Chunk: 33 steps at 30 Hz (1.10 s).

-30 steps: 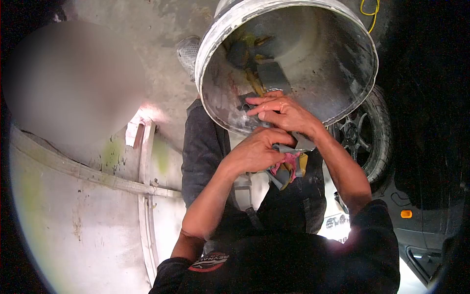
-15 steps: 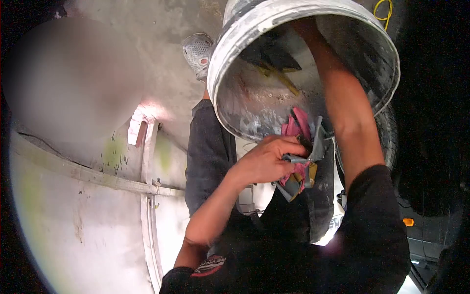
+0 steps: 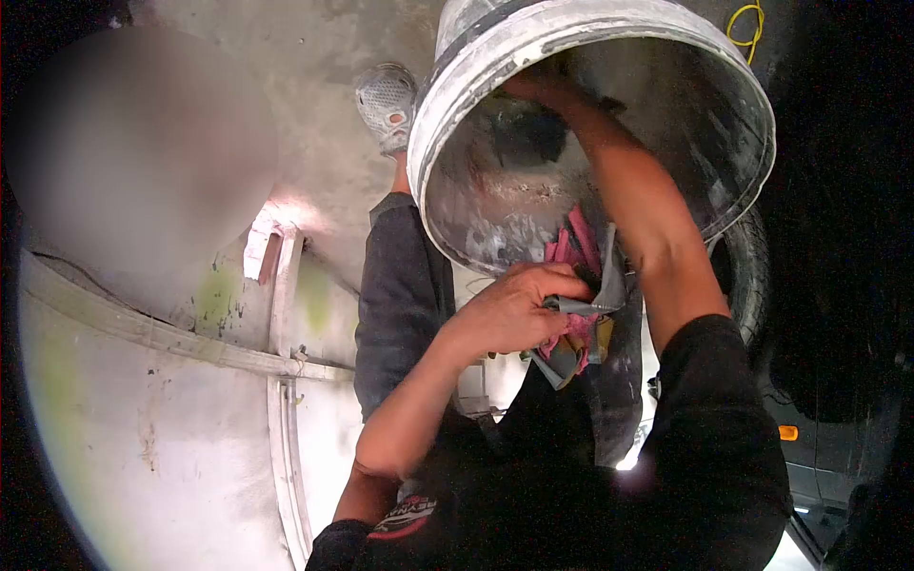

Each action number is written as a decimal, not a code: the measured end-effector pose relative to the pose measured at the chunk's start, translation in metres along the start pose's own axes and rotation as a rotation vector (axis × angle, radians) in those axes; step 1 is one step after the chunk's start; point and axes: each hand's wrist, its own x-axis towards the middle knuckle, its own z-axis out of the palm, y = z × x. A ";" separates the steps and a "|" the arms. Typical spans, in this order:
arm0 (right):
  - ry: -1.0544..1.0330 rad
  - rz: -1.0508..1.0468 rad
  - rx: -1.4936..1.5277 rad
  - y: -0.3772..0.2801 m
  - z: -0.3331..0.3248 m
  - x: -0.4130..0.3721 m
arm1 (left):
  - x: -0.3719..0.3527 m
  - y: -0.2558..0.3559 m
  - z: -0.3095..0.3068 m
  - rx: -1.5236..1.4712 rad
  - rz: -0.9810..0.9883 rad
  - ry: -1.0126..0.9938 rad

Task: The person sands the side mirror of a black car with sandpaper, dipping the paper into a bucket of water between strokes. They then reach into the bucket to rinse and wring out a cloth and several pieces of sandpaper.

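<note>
A white, dirt-smeared bucket (image 3: 433,205) is tipped with its mouth towards me. My left hand (image 3: 514,309) is closed around a crumpled bunch of sandpaper pieces (image 3: 609,290), pink, grey and yellowish, just below the bucket's lower rim. Deep inside the bucket is my right hand (image 3: 528,90), its fingers lost in shadow. Close to it lies a dark sheet-like piece (image 3: 533,143) against the inner wall. Pale grit (image 3: 533,190) clings to the wall nearer the mouth.
A foot in a grey perforated shoe (image 3: 386,105) rests on the concrete floor left of the bucket. At right are a tyre (image 3: 752,276) and a dark vehicle side with an orange light (image 3: 788,433). A yellow cord (image 3: 745,29) lies at upper right. A paint-stained wall (image 3: 171,400) fills the left.
My right hand has moved left across the inside of the bucket, its forearm now slanting more. The yellow strip seen in there is no longer visible. My left hand stays put with the sandpaper.
</note>
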 end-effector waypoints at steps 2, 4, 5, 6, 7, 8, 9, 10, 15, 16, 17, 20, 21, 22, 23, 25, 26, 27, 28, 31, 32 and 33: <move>-0.113 0.050 0.194 0.005 -0.009 -0.026 | 0.000 0.005 0.000 -0.068 -0.065 0.009; -0.188 0.090 0.288 0.012 -0.025 -0.049 | 0.001 -0.002 0.003 -0.017 0.030 0.033; -0.217 0.082 0.284 0.015 -0.036 -0.057 | 0.001 -0.006 0.003 0.015 0.079 0.043; -0.237 0.058 0.263 0.017 -0.044 -0.065 | 0.001 -0.008 0.002 0.062 0.080 0.052; -0.303 0.009 0.157 -0.011 -0.064 -0.075 | 0.001 -0.006 0.002 0.045 0.041 0.050; -0.364 -0.046 0.054 -0.041 -0.084 -0.086 | 0.001 -0.004 0.003 0.027 0.004 0.048; -0.412 -0.099 -0.026 -0.059 -0.098 -0.090 | 0.001 -0.002 0.004 0.012 -0.033 0.047; -0.368 -0.137 -0.073 -0.075 -0.106 -0.101 | 0.000 0.001 0.004 0.026 -0.039 0.049; -0.299 -0.171 0.861 -0.082 -0.122 -0.131 | -0.006 0.014 0.002 0.017 -0.064 0.095; -0.363 -0.134 1.148 -0.083 -0.124 -0.133 | -0.008 0.014 0.004 -0.010 -0.071 0.111; -0.426 -0.082 1.433 -0.097 -0.125 -0.136 | -0.008 0.008 0.006 -0.049 -0.040 0.160; -0.212 -0.070 1.154 -0.098 -0.128 -0.149 | -0.006 -0.007 0.013 -0.182 0.026 0.304; 0.002 -0.064 0.716 -0.071 -0.126 -0.149 | -0.007 -0.002 0.014 -0.234 0.030 0.346; 0.184 -0.131 0.142 -0.115 -0.126 -0.165 | -0.007 0.000 0.014 -0.284 0.035 0.386; 0.286 -0.157 0.051 -0.131 -0.123 -0.179 | -0.006 -0.001 0.016 -0.337 0.014 0.438; 0.413 -0.147 0.351 -0.148 -0.116 -0.199 | -0.006 -0.002 0.019 -0.441 -0.029 0.542; 0.424 -0.113 0.746 -0.149 -0.112 -0.206 | -0.003 -0.012 0.019 -0.433 0.025 0.563; 0.436 -0.094 0.951 -0.153 -0.108 -0.218 | -0.001 -0.018 0.022 -0.446 0.070 0.601; 0.457 -0.077 1.157 -0.156 -0.103 -0.230 | 0.003 -0.014 0.026 -0.457 0.114 0.638; 0.466 -0.138 1.152 -0.189 -0.092 -0.269 | 0.002 -0.006 0.027 -0.513 0.143 0.643; 0.417 -0.183 1.116 -0.209 -0.087 -0.276 | 0.004 -0.007 0.029 -0.469 0.178 0.651; 0.356 -0.227 0.956 -0.209 -0.087 -0.285 | 0.006 -0.008 0.029 -0.423 0.213 0.657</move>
